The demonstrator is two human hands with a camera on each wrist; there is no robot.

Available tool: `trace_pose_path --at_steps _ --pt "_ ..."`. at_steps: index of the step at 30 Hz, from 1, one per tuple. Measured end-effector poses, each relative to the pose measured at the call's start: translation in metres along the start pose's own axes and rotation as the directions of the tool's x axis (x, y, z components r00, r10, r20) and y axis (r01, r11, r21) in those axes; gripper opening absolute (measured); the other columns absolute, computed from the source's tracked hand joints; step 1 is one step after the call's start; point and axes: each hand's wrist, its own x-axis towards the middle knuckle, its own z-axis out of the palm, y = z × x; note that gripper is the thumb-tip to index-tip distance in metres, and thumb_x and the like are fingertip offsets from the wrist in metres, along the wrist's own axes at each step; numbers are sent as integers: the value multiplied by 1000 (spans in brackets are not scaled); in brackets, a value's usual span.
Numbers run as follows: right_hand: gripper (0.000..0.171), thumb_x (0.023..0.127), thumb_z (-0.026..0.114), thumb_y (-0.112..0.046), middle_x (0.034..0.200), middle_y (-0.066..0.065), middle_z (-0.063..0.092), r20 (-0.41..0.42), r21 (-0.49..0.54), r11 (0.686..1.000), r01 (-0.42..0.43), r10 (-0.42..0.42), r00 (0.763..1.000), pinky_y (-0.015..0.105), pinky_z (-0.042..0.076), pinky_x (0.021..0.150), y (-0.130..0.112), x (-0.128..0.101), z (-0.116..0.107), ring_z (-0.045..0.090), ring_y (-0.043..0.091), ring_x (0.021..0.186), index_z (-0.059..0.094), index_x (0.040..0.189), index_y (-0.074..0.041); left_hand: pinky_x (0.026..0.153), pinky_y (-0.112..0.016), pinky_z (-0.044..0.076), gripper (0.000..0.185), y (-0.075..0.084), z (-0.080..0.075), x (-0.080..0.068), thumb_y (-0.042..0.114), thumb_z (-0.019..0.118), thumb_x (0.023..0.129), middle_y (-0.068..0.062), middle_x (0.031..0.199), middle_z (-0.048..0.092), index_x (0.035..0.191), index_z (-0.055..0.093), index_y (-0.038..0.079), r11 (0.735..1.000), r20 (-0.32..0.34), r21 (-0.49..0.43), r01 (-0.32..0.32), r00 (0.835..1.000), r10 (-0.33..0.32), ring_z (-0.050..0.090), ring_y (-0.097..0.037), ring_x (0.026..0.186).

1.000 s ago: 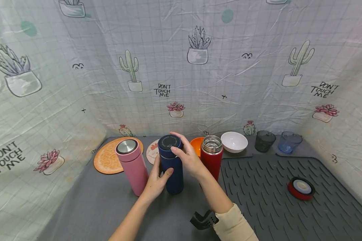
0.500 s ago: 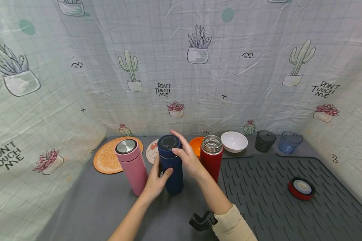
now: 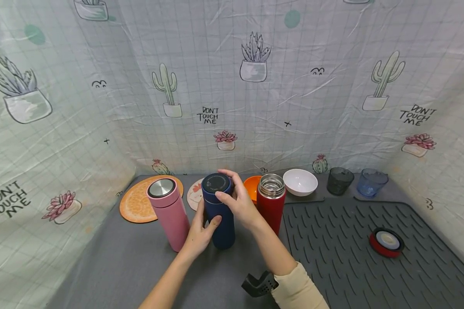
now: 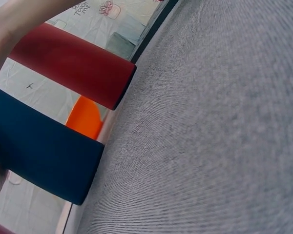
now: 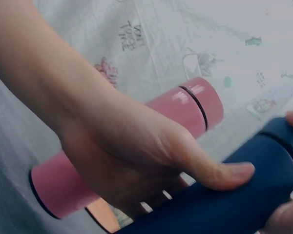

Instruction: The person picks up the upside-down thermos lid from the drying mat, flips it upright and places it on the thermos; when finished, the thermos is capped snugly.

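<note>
- Nearest me, a black perforated piece (image 3: 260,283) lay on the grey tabletop (image 3: 131,266), just beside the person's cream sleeve (image 3: 299,292).
- The left hand (image 3: 201,234) was wrapped round the lower body of the navy flask (image 3: 218,214), thumb across the front and fingers curled behind it; the right wrist view showed the same clasp, with the thumb (image 5: 219,173) laid along the dark blue barrel.
- The right hand (image 3: 241,204) was closed over the navy flask's lid (image 3: 215,183), fingers curled round its rim from the right side.
- The navy flask stood upright on the tabletop, between the pink flask (image 3: 169,212) on its left and the red flask (image 3: 271,206) on its right, close to both.
- The pink flask had its steel-topped lid on; the red flask stood open, showing a steel mouth.
- To the right, a dark ribbed mat (image 3: 352,257) covered that half of the table, and a red lid (image 3: 386,242) lay on it, well apart from the flasks.
- Behind the flasks lay an orange-slice coaster (image 3: 137,204) and a small white patterned coaster (image 3: 195,194), with an orange bowl (image 3: 251,185) partly hidden behind the right hand.
- Farther back sat a white bowl (image 3: 299,182), a dark glass (image 3: 339,180) and a blue glass (image 3: 371,182) in a row.
- A cactus-printed cloth (image 3: 255,86) hung behind and to both sides.
</note>
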Motion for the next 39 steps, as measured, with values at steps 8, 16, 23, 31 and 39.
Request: trace_pose_path --at_steps 8,16,23,31,39 --pt "60 89 49 -16 130 23 42 23 30 999 -23 23 999 43 35 99 -1 0 -1 46 30 115 24 142 -4 97 -50 35 66 -1 1 -1 -3 52 90 -24 135 38 144 15 3 1000 0 3 -5 1000 5 42 -34 121" --pt "62 90 55 -17 128 20 43 20 -29 999 -37 37 999 40 39 96 0 1 -1 49 27 111 23 141 -5 97 -50 34 67 -1 1 -1 -3 51 90 -23 137 36 145 13 4 1000 5 9 -2 1000 2 41 -33 122" --pt "58 88 55 -17 126 21 44 3 -1 1000 -21 21 1000 44 39 95 0 1 -1 47 29 109 28 138 -3 96 -49 36 66 0 1 -1 -2 51 91 -23 134 40 145 14 4 1000 -6 21 -10 1000 11 44 -33 119" --pt "60 87 45 -16 133 23 39 31 52 998 -42 41 999 45 33 101 0 0 0 43 30 116 23 142 -3 95 -50 37 65 -1 1 -1 -3 51 90 -24 133 41 144 16 2 1000 -15 28 -13 1000 14 45 -35 118" --pt "59 89 51 -19 130 22 42 19 9 1000 -15 15 1000 42 38 97 3 0 -1 48 28 112 25 139 -2 94 -50 37 66 -2 1 -1 -1 51 91 -23 133 41 144 14 3 999 -12 29 -21 1000 21 45 -33 118"
